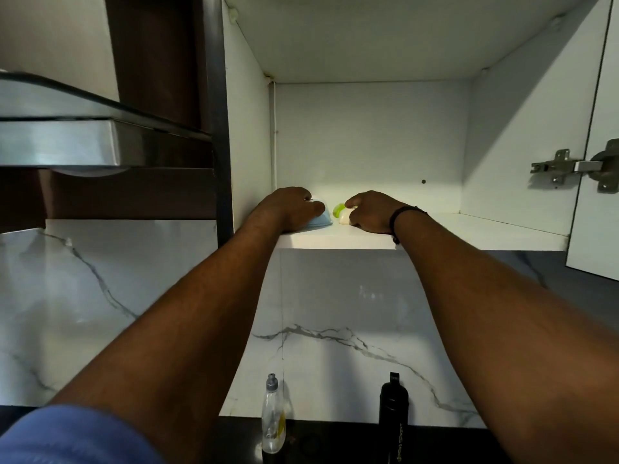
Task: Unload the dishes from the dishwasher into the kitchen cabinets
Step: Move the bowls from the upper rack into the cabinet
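Observation:
Both my arms reach up into an open white wall cabinet (418,241). My left hand (291,209) rests over a pale blue bowl (321,222) that sits upside down on the cabinet's bottom shelf. Just right of it, my right hand (371,211) grips a small green and white item (341,213), which touches the shelf; my fingers hide most of it. A dark band circles my right wrist. The dishwasher is out of view.
The cabinet door (599,195) hangs open at the right on metal hinges. A steel range hood (77,142) juts out at the left. Below, a clear bottle (273,416) and a black bottle (393,410) stand against the marble backsplash.

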